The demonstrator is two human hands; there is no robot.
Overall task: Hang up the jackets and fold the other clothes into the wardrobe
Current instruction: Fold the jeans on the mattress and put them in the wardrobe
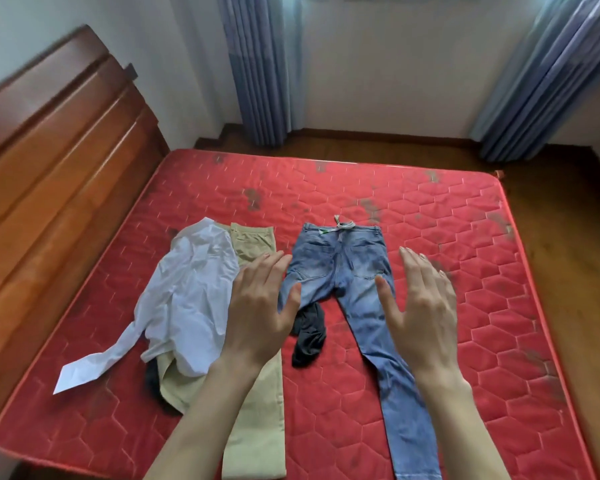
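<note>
1. On the red mattress [430, 237] ahead of me, the jeans [347, 271] are lying seat-up, waistband at the far end, one leg running back toward my right side.
2. I am holding my left hand [257, 306] and right hand [420, 306] above them, fingers straight and spread, grasping nothing.
3. The jeans' seat is sitting between my two hands, roughly equally near each; their long axis is running away from me.
4. I judge a lengthwise fold is coming; the dark cloth [309, 337] at the crotch could be getting in the way.
</note>
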